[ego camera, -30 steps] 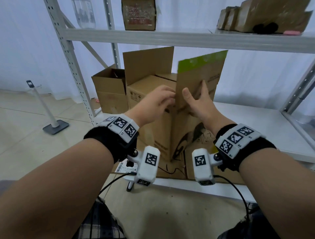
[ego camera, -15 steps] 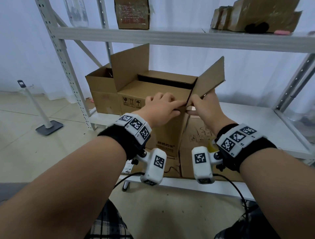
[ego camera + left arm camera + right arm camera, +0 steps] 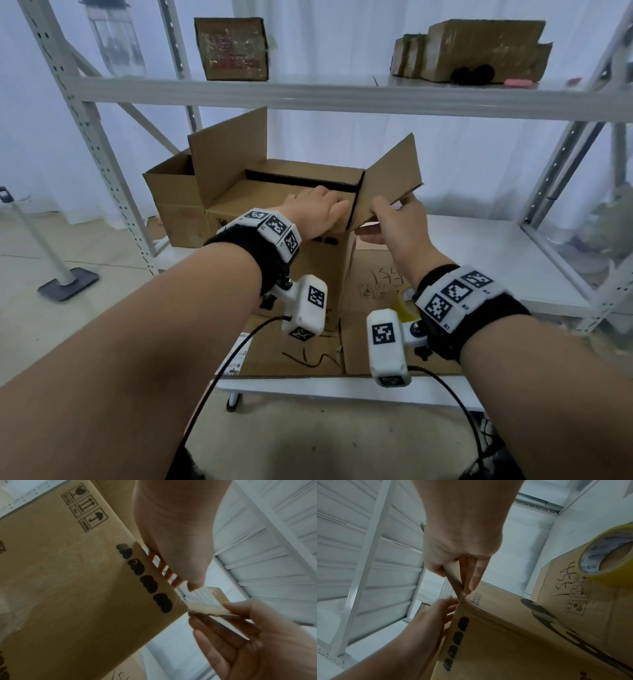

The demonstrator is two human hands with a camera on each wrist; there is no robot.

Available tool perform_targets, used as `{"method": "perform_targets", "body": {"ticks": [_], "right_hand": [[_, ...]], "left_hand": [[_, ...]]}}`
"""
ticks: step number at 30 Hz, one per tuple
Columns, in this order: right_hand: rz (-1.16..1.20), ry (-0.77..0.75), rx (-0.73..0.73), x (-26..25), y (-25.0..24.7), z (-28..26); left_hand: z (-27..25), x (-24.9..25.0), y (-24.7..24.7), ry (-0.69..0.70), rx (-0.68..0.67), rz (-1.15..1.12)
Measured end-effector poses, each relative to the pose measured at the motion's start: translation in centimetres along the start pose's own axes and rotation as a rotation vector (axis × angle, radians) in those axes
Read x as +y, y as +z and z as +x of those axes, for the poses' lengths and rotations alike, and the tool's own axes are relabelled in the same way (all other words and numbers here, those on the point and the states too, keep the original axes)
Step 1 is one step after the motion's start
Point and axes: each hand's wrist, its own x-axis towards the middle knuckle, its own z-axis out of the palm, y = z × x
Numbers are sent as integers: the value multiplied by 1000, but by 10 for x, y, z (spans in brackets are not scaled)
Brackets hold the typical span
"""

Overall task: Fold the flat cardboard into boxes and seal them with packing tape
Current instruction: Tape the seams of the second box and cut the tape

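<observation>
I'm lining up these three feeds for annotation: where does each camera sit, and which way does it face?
Head: worn on the head, looking forward and down at the box on the rack; both forearms show.
Left wrist: under the left hand, facing up along it; the right hand shows too.
Right wrist: under the right hand, facing up past the tape roll.
All views share the right flap and both hands.
</observation>
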Motion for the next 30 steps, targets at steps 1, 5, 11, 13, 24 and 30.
{"method": "perform_targets", "body": {"ticks": [1, 5, 11, 13, 24, 30], "right_hand": [[-7, -10, 12, 0, 0, 2], [-14, -46, 40, -6, 3, 13], [-19, -199, 36, -25, 2, 36], [-74, -238, 28, -23, 7, 37], [-264, -287, -113, -30, 14, 22], [-325, -202, -199, -55, 20, -5]], "left_hand": [[5, -2, 1, -35, 29, -21], [27, -8, 0, -125, 43, -26], [44, -9, -2, -224, 83, 124], [45, -10, -6, -209, 158, 180], [-28, 1, -35, 75, 740, -216], [-68, 11, -39, -14, 684, -300]]}}
